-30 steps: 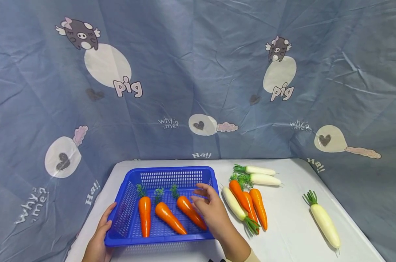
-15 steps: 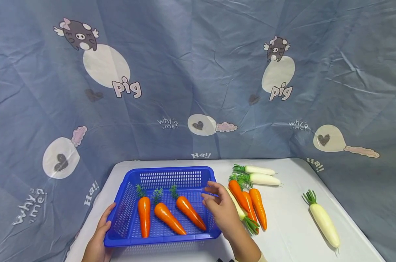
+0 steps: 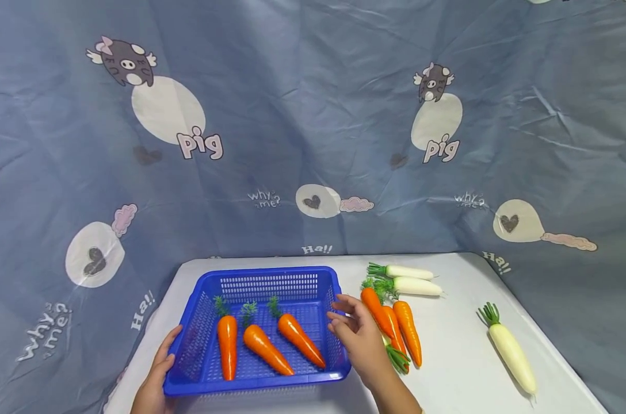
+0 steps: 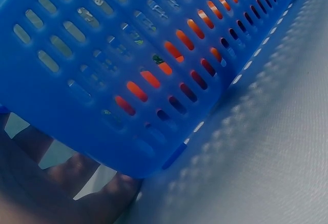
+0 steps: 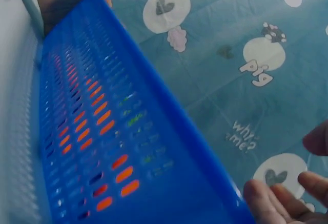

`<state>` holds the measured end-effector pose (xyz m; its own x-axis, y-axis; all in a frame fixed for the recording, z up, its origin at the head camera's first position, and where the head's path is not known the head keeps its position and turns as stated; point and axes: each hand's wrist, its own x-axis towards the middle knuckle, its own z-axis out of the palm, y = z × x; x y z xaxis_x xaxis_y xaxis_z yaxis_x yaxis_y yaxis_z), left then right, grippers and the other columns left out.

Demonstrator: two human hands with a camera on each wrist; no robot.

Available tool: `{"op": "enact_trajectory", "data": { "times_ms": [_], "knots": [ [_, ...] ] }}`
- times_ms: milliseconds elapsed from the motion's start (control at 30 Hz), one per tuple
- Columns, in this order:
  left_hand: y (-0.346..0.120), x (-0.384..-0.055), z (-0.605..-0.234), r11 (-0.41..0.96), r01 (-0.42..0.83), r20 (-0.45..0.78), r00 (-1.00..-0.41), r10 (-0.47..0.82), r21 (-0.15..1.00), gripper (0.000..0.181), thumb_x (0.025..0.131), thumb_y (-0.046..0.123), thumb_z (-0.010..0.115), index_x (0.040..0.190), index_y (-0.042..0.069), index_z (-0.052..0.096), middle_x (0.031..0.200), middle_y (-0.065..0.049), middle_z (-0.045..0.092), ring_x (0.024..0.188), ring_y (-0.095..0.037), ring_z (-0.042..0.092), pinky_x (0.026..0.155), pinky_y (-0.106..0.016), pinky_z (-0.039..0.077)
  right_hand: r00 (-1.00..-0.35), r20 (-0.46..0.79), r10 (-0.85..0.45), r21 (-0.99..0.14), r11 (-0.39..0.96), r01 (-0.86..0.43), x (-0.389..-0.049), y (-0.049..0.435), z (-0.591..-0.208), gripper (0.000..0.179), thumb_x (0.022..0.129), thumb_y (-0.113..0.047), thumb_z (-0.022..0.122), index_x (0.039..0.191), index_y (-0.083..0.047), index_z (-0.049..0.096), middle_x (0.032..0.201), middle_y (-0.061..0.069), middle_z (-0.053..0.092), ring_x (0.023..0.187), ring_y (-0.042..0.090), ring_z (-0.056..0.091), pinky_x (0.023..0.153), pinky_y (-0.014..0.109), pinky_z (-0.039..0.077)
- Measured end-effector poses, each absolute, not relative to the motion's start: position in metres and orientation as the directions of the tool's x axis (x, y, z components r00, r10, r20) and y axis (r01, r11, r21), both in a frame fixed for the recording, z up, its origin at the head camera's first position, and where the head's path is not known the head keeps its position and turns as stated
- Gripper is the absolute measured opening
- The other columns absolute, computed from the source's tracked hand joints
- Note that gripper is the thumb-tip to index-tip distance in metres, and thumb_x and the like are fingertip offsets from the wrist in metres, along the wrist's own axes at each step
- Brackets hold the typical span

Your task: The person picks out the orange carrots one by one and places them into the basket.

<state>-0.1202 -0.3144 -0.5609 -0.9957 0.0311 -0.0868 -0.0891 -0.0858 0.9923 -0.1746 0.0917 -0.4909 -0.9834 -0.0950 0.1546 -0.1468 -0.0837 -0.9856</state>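
Head view: the basket (image 3: 256,384) sat on the tabletop (image 3: 458,333), left of centre. Inside lay three carrots (image 3: 267,351), apart from one another, leafy ends toward the far wall. The left one pointed nearly straight at the near wall; the other two slanted, tips to the right.

The left hand (image 3: 153,378) rested against the outside of the basket's left side, fingers extended and relaxed. The right hand (image 3: 362,336) was at the right rim, its fingers open and lightly bent; contact with the rim could not be judged.

Right of the basket, three loose carrots (image 3: 408,333) lay bunched, with a mostly hidden radish (image 3: 397,357) beside them, only its green end clearly seen. Beyond these, two radishes (image 3: 418,286) lay side by side. A lone radish (image 3: 512,359) lay well apart, far right.

Left wrist view: orange showed through the basket's slots.
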Motion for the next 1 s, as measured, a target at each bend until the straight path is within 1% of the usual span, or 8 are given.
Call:
{"op": "enact_trajectory", "data": {
  "times_ms": [100, 267, 367, 533, 633, 767, 867, 1000],
  "knots": [
    [-0.311, -0.122, -0.560, -0.113, -0.070, -0.064, -0.996, 0.057, 0.991, 0.056, 0.114, 0.039, 0.023, 0.167, 0.033, 0.004, 0.156, 0.014, 0.018, 0.121, 0.006, 0.049, 0.094, -0.029, 0.050, -0.978, 0.190, -0.087, -0.978, -0.105, -0.181, -0.174, 0.100, -0.493, 0.049, 0.099, 0.003, 0.061, 0.147, 0.000, 0.049, 0.139, 0.029, 0.052, 0.128, 0.043, 0.061, 0.095, 0.030, 0.057],
    [-0.308, -0.124, -0.554, -0.165, -0.117, -0.107, -0.992, 0.065, 0.979, 0.056, 0.114, 0.042, 0.023, 0.167, 0.039, 0.003, 0.165, 0.003, 0.006, 0.124, 0.001, 0.047, 0.096, -0.031, 0.049, -0.973, 0.222, -0.062, -0.972, -0.096, -0.216, -0.173, 0.112, -0.500, 0.048, 0.100, 0.005, 0.059, 0.147, -0.001, 0.049, 0.140, 0.028, 0.051, 0.127, 0.039, 0.062, 0.095, 0.029, 0.057],
    [-0.308, -0.125, -0.551, -0.182, -0.120, -0.109, -0.992, 0.068, 0.976, 0.056, 0.115, 0.042, 0.022, 0.167, 0.040, 0.003, 0.166, -0.001, 0.003, 0.125, -0.004, 0.048, 0.096, -0.035, 0.051, -0.972, 0.236, -0.019, -0.969, -0.083, -0.234, -0.173, 0.118, -0.506, 0.046, 0.100, 0.007, 0.059, 0.144, -0.003, 0.052, 0.139, 0.023, 0.054, 0.125, 0.037, 0.063, 0.095, 0.033, 0.058],
    [-0.309, -0.125, -0.549, -0.181, -0.115, -0.107, -0.993, 0.052, 0.977, 0.054, 0.115, 0.039, 0.020, 0.166, 0.041, 0.004, 0.167, 0.000, 0.003, 0.124, -0.003, 0.049, 0.096, -0.035, 0.052, -0.963, 0.264, 0.049, -0.964, -0.023, -0.265, -0.174, 0.126, -0.513, 0.039, 0.099, 0.006, 0.062, 0.136, -0.003, 0.058, 0.132, 0.016, 0.061, 0.118, 0.033, 0.067, 0.093, 0.041, 0.059],
    [-0.310, -0.125, -0.550, -0.184, -0.115, -0.109, -0.993, 0.042, 0.976, 0.054, 0.115, 0.039, 0.020, 0.166, 0.042, 0.005, 0.168, 0.003, 0.004, 0.124, -0.001, 0.048, 0.096, -0.033, 0.051, -0.960, 0.274, 0.055, -0.962, 0.024, -0.274, -0.175, 0.132, -0.515, 0.039, 0.098, 0.004, 0.065, 0.136, -0.002, 0.059, 0.130, 0.016, 0.063, 0.116, 0.033, 0.068, 0.092, 0.038, 0.059],
    [-0.311, -0.123, -0.553, -0.185, -0.099, -0.091, -0.994, 0.054, 0.978, 0.055, 0.115, 0.039, 0.023, 0.167, 0.038, 0.004, 0.165, 0.005, 0.008, 0.124, 0.001, 0.048, 0.097, -0.032, 0.050, -0.959, 0.281, 0.038, -0.955, 0.112, -0.276, -0.175, 0.143, -0.518, 0.042, 0.098, 0.002, 0.067, 0.139, -0.002, 0.058, 0.132, 0.020, 0.062, 0.117, 0.029, 0.068, 0.091, 0.028, 0.058],
    [-0.312, -0.121, -0.557, -0.162, -0.097, -0.091, -0.995, 0.047, 0.982, 0.057, 0.114, 0.040, 0.024, 0.167, 0.036, 0.004, 0.163, 0.003, 0.011, 0.121, 0.005, 0.049, 0.096, -0.031, 0.050, -0.962, 0.271, 0.031, -0.947, 0.186, -0.261, -0.175, 0.153, -0.523, 0.043, 0.097, 0.001, 0.068, 0.139, -0.004, 0.058, 0.134, 0.021, 0.063, 0.117, 0.026, 0.068, 0.092, 0.024, 0.055],
    [-0.311, -0.120, -0.558, -0.142, -0.113, -0.111, -0.994, 0.024, 0.983, 0.057, 0.113, 0.043, 0.026, 0.167, 0.036, 0.005, 0.166, -0.002, 0.008, 0.120, 0.007, 0.050, 0.095, -0.030, 0.050, -0.969, 0.246, 0.035, -0.942, 0.245, -0.230, -0.176, 0.167, -0.528, 0.044, 0.096, 0.001, 0.070, 0.139, -0.005, 0.059, 0.136, 0.018, 0.064, 0.119, 0.028, 0.068, 0.095, 0.021, 0.053]
  ]
}}
